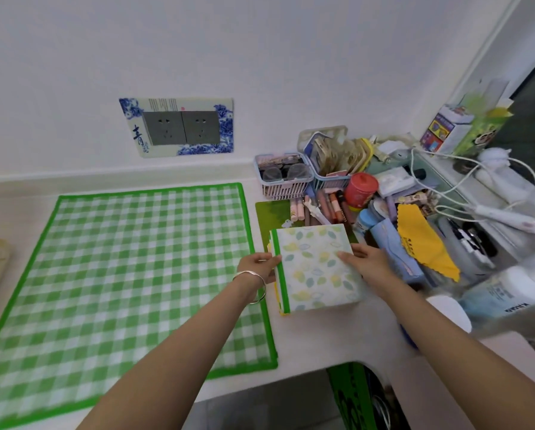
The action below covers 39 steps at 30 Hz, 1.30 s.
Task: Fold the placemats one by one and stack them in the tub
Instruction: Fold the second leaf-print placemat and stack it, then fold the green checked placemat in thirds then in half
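Observation:
A large green-and-white checked placemat (pixel 135 271) lies flat and unfolded on the white counter. To its right sits a folded stack of placemats (pixel 314 268), its top face printed with leaves and a green border along its left edge. My left hand (pixel 258 266) grips the stack's left edge, fingers curled round it. My right hand (pixel 367 259) rests on the stack's right side, with a straight finger lying on the top face. I cannot make out a tub.
The back right corner holds two small baskets (pixel 283 178), a red tin (pixel 360 189), cosmetics, a blue bottle (pixel 393 246), a yellow cloth (pixel 424 243) and white cables (pixel 464 181). Wall sockets (pixel 180 127) sit above the counter. The counter's front edge (pixel 291 383) curves near me.

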Available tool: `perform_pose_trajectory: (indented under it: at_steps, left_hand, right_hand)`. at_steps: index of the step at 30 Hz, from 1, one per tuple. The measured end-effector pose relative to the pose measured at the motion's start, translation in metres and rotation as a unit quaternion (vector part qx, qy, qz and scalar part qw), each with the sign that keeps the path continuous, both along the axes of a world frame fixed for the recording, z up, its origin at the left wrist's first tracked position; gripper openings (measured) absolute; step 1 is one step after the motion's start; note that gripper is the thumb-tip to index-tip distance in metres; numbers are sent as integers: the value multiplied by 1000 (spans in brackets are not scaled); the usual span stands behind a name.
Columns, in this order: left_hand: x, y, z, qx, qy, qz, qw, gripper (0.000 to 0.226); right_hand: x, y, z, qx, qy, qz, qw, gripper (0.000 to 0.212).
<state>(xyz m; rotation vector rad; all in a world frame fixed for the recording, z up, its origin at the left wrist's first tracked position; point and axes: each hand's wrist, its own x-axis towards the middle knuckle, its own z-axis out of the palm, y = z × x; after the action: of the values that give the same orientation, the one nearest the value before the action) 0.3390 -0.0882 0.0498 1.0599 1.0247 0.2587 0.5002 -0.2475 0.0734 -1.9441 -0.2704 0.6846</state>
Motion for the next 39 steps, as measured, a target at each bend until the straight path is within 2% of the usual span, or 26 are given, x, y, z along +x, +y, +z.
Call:
perform_pose_trajectory:
  at_steps: [7, 13, 17, 20, 24, 26, 29, 34, 36, 39]
  left_hand:
    - [1, -7, -14, 29, 10, 29, 999, 26]
    - [-9, -8, -12, 61, 5, 51, 997, 34]
    - [-43, 4, -6, 104, 23, 23, 994, 45]
    - [-86, 18, -2, 181, 61, -14, 982, 57]
    - [-162, 46, -8, 291, 136, -80, 944, 71]
    - [-202, 62, -14, 351, 174, -115, 913, 79]
    - [-256, 81, -27, 416, 256, -168, 856, 103]
    - [-320, 97, -51, 446, 337, -272, 783, 118]
    - [-335, 101, -60, 449, 342, -302, 768, 118]
    - [-352, 105, -72, 462, 332, -318, 759, 113]
  right_hand:
    - [6, 0, -26, -33, -67, -15, 997, 38]
    - [2, 2, -27, -62, -183, -8, 981, 47]
    - [-12, 15, -6, -35, -296, 49, 953, 52]
    - [-40, 34, 11, 7, -324, 111, 939, 51]
    - [-101, 70, 11, 47, -313, 224, 922, 57]
    - [-137, 87, 2, 48, -289, 286, 912, 59]
    - [-195, 106, -21, 33, -225, 355, 907, 58]
    - [-272, 122, -66, -20, -118, 439, 890, 53]
    - [-296, 126, -79, -37, -114, 459, 880, 55]
    - [-317, 129, -90, -90, -168, 472, 861, 58]
